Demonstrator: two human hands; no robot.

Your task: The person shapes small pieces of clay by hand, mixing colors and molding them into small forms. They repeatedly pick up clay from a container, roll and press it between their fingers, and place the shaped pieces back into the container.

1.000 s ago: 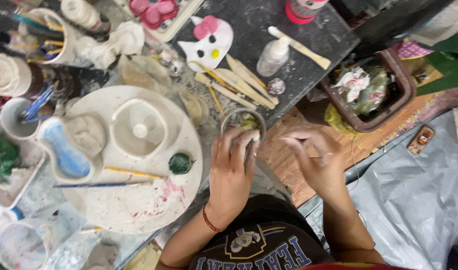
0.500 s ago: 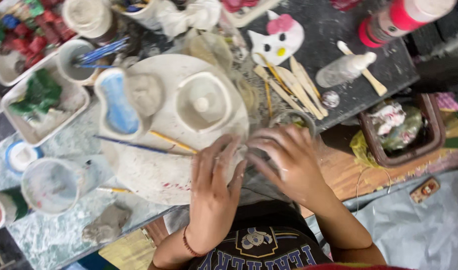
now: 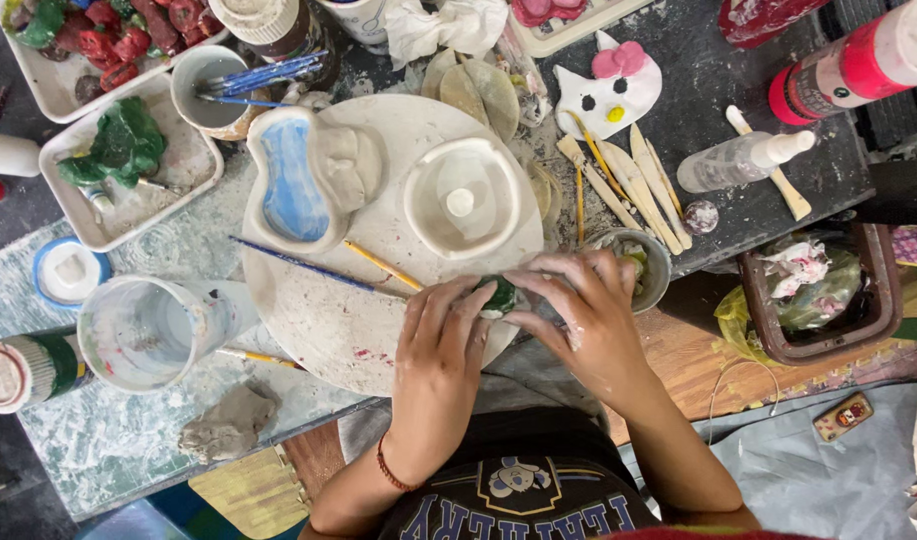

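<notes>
Both hands pinch a small green clay piece (image 3: 499, 295), matt and slightly lumpy, over a round white board (image 3: 318, 320), matt and smeared with dried paint. Beyond the left hand (image 3: 443, 350) lies a white clay dish (image 3: 461, 197), chalky and unglazed. Beyond the right hand (image 3: 588, 315) lie bare wooden modelling tools (image 3: 638, 180). Left of the hands stands a cloudy plastic cup (image 3: 148, 333), and near it a rough grey clay lump (image 3: 228, 425).

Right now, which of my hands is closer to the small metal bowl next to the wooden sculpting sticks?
Right. The right hand overlaps the metal bowl, fingers across its near rim. The left hand lies farther left over the round white board, meeting the right at a small green clay piece.
</notes>
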